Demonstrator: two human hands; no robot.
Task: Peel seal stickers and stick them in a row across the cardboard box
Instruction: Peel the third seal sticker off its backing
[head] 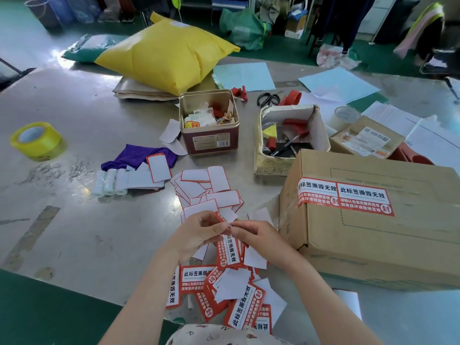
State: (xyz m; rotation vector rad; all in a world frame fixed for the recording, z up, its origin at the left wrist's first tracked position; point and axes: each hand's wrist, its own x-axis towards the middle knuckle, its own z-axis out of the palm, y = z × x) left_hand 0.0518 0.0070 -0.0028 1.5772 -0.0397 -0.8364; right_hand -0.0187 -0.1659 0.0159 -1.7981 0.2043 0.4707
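**Seal sticker pinched between two hands at a crowded table**

A roll of yellow tape stands at the far left of the grey table, well apart from the work. Further right lie a purple cloth, a scatter of peeled white backing papers and, behind them, an open metal tin in front of a yellow padded bag. A torn white box of tools sits beside the tin. A person's left hand and right hand meet over the table's near edge, fingers curled, both pinching the top end of one red-and-white seal sticker that hangs down between them. A loose pile of unpeeled stickers lies just below the hands. At the right stands the cardboard box, with two applied stickers side by side across its top near the left edge.
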